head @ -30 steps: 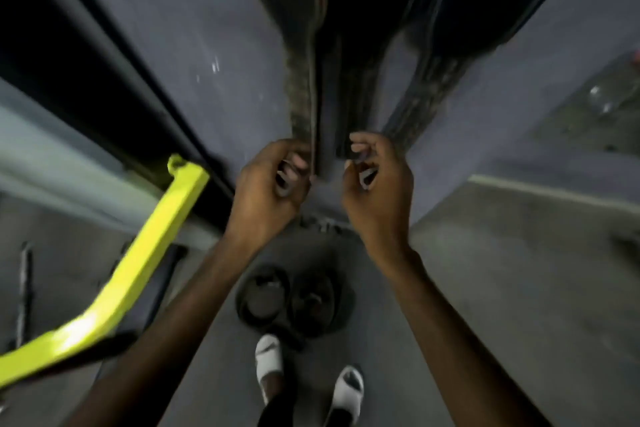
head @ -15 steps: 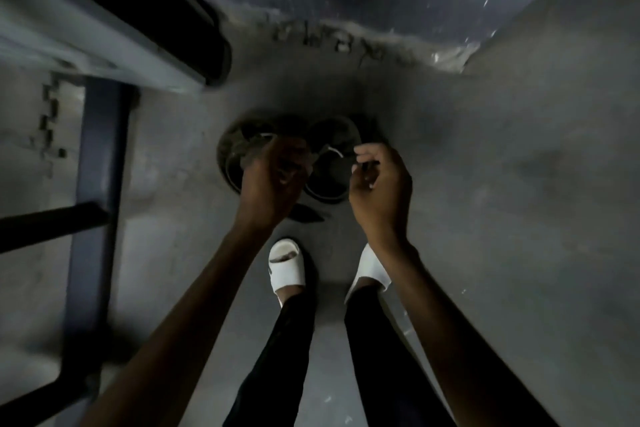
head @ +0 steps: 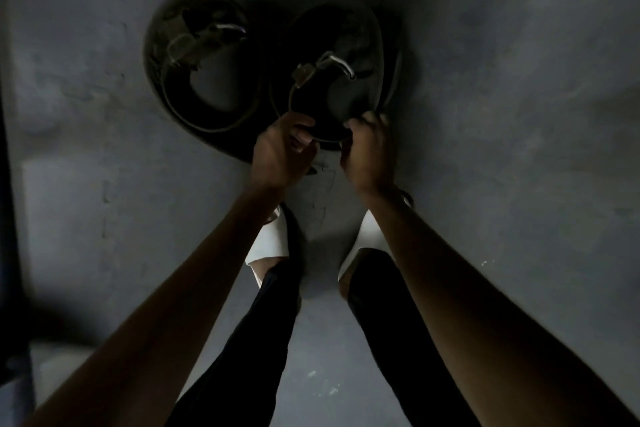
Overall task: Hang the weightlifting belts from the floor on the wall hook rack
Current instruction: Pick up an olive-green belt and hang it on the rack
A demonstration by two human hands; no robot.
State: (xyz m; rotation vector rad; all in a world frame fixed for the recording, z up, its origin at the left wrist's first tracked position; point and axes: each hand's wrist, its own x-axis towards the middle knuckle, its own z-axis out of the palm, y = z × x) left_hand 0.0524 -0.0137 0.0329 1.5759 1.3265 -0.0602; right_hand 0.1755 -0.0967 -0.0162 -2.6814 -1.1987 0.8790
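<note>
Two dark coiled weightlifting belts lie side by side on the grey floor. The left belt [head: 204, 69] rests untouched, its metal buckle facing up. The right belt [head: 332, 80] also shows a metal buckle near its top. My left hand [head: 280, 152] grips the near edge of the right belt, fingers curled under it. My right hand [head: 370, 149] is closed on the same near edge, just to the right. The wall hook rack is out of view.
My feet in white slippers [head: 270, 239] stand just behind the belts on the concrete floor [head: 502, 114]. A dark vertical frame [head: 8, 218] runs along the far left edge. The scene is dim.
The view dropped from the belts hanging on the wall to the floor. Both hands came down and closed on the near edge of the right coiled belt.
</note>
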